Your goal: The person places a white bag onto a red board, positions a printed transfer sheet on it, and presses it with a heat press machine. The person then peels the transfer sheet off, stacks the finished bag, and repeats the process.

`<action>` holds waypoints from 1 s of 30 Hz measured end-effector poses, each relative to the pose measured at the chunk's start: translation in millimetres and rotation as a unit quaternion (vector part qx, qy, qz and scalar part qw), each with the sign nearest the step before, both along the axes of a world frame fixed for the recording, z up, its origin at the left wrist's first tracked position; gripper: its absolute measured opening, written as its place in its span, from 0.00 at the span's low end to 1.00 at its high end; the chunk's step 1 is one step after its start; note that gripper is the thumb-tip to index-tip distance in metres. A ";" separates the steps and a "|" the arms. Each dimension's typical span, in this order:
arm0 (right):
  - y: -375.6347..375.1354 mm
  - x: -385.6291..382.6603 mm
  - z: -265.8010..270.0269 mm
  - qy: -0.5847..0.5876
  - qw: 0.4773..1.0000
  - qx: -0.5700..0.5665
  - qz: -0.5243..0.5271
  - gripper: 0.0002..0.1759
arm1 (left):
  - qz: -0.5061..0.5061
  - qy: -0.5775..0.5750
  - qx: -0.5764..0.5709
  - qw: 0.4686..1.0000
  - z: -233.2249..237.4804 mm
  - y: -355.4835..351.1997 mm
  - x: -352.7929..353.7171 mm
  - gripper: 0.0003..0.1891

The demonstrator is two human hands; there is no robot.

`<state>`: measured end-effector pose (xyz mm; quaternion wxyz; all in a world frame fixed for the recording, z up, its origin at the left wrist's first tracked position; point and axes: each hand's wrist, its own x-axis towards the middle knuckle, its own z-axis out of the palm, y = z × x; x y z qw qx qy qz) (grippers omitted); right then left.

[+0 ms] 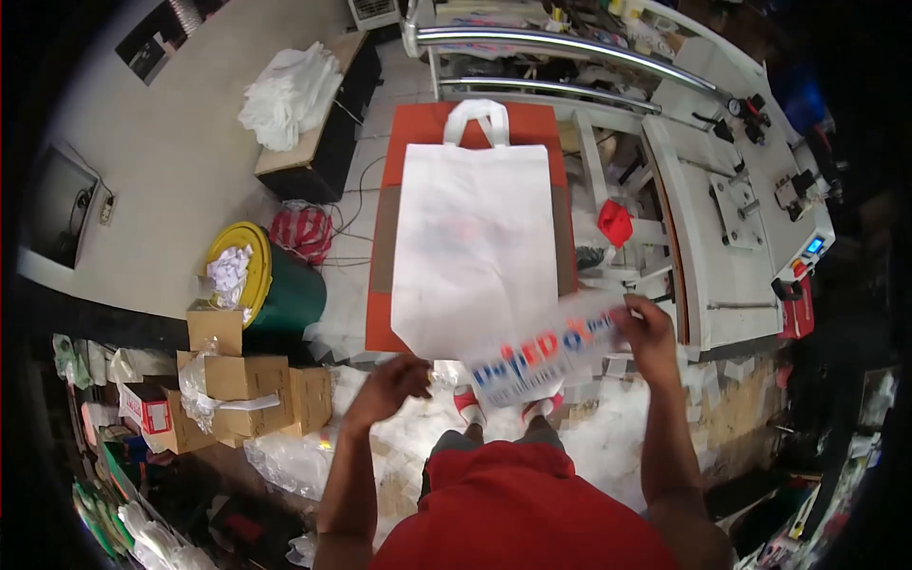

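The right hand [648,332] grasps one end of a printed sheet [518,375], which slants toward the left hand [394,387]; whether those curled fingers pinch anything, I cannot tell. Just ahead of both, a white bag [475,256] lies on an orange board [380,328].

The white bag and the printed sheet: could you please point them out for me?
White bag [475,252], head view: middle of its main panel.
Printed sheet [545,353], head view: its lettered face.
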<state>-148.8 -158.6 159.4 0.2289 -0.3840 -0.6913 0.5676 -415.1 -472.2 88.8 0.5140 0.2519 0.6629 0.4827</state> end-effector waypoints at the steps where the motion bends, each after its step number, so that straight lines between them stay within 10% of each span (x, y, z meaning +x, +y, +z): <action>1: 7.6 -23.3 -15.7 0.031 0.999 0.037 -0.015 0.09 | 0.040 0.062 0.038 0.997 6.4 4.0 -15.7 0.11; 7: 27.5 -157.1 -98.5 0.168 0.975 -0.079 -0.126 0.11 | 0.223 0.343 0.172 0.896 -4.6 64.0 -85.2 0.11; 13: 30.6 -198.5 -117.1 0.008 0.986 -0.065 -0.151 0.16 | 0.149 0.530 0.168 0.818 -25.0 115.1 -93.3 0.20; 15: 17.8 -192.0 -112.5 -0.051 0.915 0.335 -0.216 0.18 | 0.114 0.574 0.157 0.795 -26.5 119.7 -89.9 0.21; 21: -12.2 -164.1 -119.8 -0.102 0.891 0.442 -0.009 0.20 | 0.034 0.653 0.045 0.755 -40.4 125.9 -79.3 0.27; 30: -10.5 -157.5 -133.3 -0.111 0.875 0.471 0.006 0.18 | 0.061 0.634 0.080 0.767 -61.8 123.7 -81.6 0.21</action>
